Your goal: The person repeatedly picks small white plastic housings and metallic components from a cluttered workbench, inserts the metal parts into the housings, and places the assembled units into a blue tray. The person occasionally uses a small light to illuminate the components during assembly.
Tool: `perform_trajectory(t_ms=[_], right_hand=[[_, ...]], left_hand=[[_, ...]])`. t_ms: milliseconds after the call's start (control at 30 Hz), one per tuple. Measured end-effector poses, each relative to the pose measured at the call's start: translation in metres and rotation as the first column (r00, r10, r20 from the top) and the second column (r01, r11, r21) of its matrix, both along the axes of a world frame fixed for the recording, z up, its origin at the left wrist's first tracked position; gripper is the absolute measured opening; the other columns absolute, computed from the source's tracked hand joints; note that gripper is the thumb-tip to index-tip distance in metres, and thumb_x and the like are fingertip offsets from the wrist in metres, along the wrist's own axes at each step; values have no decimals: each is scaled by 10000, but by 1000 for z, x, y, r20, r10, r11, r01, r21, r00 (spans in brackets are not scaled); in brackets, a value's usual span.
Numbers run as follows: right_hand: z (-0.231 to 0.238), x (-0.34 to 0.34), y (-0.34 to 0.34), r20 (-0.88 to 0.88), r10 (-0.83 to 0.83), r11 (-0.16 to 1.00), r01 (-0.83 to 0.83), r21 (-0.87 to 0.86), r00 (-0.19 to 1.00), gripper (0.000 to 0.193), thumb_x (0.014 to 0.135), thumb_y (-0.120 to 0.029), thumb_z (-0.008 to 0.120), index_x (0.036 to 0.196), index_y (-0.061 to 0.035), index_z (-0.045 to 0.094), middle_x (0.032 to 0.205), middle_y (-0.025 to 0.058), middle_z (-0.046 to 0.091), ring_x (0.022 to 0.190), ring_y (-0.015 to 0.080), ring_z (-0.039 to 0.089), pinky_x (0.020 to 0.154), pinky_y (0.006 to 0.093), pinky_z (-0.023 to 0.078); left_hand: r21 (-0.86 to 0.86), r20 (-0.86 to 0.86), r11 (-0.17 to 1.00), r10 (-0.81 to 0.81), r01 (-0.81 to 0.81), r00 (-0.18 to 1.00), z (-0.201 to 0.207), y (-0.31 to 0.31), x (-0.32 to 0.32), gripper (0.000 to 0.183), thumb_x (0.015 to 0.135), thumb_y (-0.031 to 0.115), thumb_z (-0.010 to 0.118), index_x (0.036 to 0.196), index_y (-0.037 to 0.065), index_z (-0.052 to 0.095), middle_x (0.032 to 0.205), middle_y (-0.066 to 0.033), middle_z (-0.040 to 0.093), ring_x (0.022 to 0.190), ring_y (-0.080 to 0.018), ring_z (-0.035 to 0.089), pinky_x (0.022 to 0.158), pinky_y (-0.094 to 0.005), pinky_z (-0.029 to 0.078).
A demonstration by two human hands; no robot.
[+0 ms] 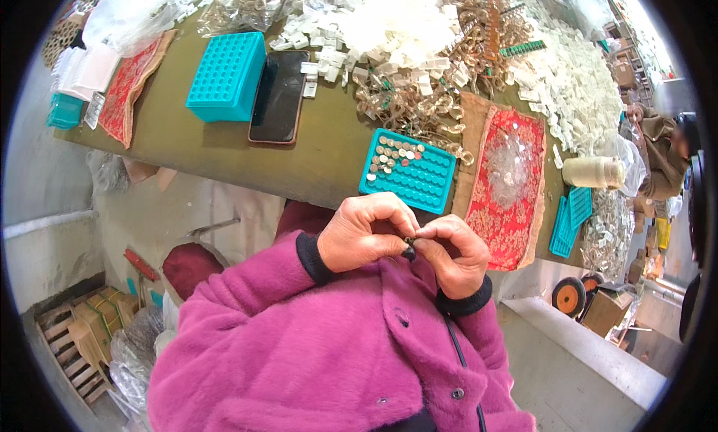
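Observation:
Close in front of my chest, my left hand (pixel 366 234) and my right hand (pixel 454 254) meet fingertip to fingertip. Each is closed in a pinch around a small dark piece (pixel 408 251), too tiny and too covered by the fingers to name. Just beyond them, at the table's near edge, lies a teal tray (pixel 419 190) with rows of round hollows. Small round discs (pixel 385 159), silver, white and a few reddish, fill part of its left and upper hollows. Right of the tray, a red patterned cloth (pixel 486 234) carries a little heap of clear pieces (pixel 510 170).
A stack of teal trays (pixel 228 77) stands beside a dark phone (pixel 277 96). Heaps of clear plastic parts (pixel 396 28) and metallic pieces (pixel 411 114) cover the far side. A cream spool (pixel 594 172) and teal trays (pixel 572 217) sit right. Another person (pixel 662 152) is far right.

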State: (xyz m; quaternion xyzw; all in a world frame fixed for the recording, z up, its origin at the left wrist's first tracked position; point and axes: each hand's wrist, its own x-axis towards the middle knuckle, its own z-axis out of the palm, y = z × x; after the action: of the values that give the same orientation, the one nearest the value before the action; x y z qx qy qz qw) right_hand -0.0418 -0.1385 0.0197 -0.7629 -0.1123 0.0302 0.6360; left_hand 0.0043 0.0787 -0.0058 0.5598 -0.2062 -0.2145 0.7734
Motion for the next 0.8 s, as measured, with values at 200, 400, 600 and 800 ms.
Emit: perform_trajectory(t_ms=[200, 400, 600, 800], right_hand=[[-5, -2, -9, -150, -176, 974, 194, 118, 973, 121, 966, 102, 669, 1056, 23, 649, 1004, 59, 614, 893, 132, 640, 792, 252, 535], [-12, 0, -11, -110, -198, 976, 206, 69, 974, 110, 970, 81, 682, 1051, 16, 646, 1008, 48, 616, 877, 115, 622, 774, 244, 520], [-13, 1, -14, -185, -223, 970, 237, 58, 957, 126, 944, 69, 722, 1034, 6, 662, 974, 38, 619, 853, 107, 609, 761, 239, 506], [-13, 4, -12, -197, -183, 977, 201, 77, 963, 133, 930, 76, 734, 1024, 8, 669, 971, 48, 626, 857, 108, 613, 760, 240, 502]], left_hand=[[382, 649, 742, 209, -551, 731, 13, 36, 74, 257, 806, 44, 768, 1056, 29, 708, 992, -153, 679, 885, -319, 694, 766, -404, 577], [466, 884, 126, -51, -876, 464, -6, 55, 172, 295, 825, 72, 759, 1107, 50, 676, 1074, -163, 670, 1055, -372, 648, 933, -451, 540], [662, 726, 289, -22, -691, 687, -15, 54, 160, 201, 808, 14, 708, 1004, 60, 696, 960, -153, 675, 952, -365, 676, 831, -452, 547], [581, 751, 400, 75, -709, 657, -9, 53, 118, 219, 799, 24, 732, 1015, 58, 715, 1023, -146, 654, 997, -346, 660, 882, -432, 547]])
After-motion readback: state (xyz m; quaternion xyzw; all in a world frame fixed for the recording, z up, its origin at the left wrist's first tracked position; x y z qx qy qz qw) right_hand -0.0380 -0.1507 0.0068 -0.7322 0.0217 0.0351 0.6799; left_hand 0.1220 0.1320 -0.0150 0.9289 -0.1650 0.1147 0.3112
